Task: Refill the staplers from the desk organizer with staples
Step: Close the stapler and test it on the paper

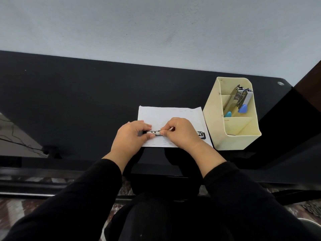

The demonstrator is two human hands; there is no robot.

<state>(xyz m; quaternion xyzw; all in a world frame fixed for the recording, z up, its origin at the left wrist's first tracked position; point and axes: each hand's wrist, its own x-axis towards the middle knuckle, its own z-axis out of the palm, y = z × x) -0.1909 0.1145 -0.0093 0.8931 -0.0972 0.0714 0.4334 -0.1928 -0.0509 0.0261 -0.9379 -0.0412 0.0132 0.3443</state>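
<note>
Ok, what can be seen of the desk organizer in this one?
The organizer is a cream, plastic-looking box, open on top, split by dividers into compartments. It stands on the black desk right of the paper. Two metal staplers with blue ends lean in its far compartments. The left hand and right hand are clear of it.

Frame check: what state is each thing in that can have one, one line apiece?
stapler, held between both hands, metal channel showing.
left hand, grips the stapler's left end.
right hand, pinches at the stapler's right end.
paper, flat on the desk.
organizer, upright beside the paper.
two spare staplers, leaning inside the organizer.
small dark part, lying on the paper, unidentified.
</note>
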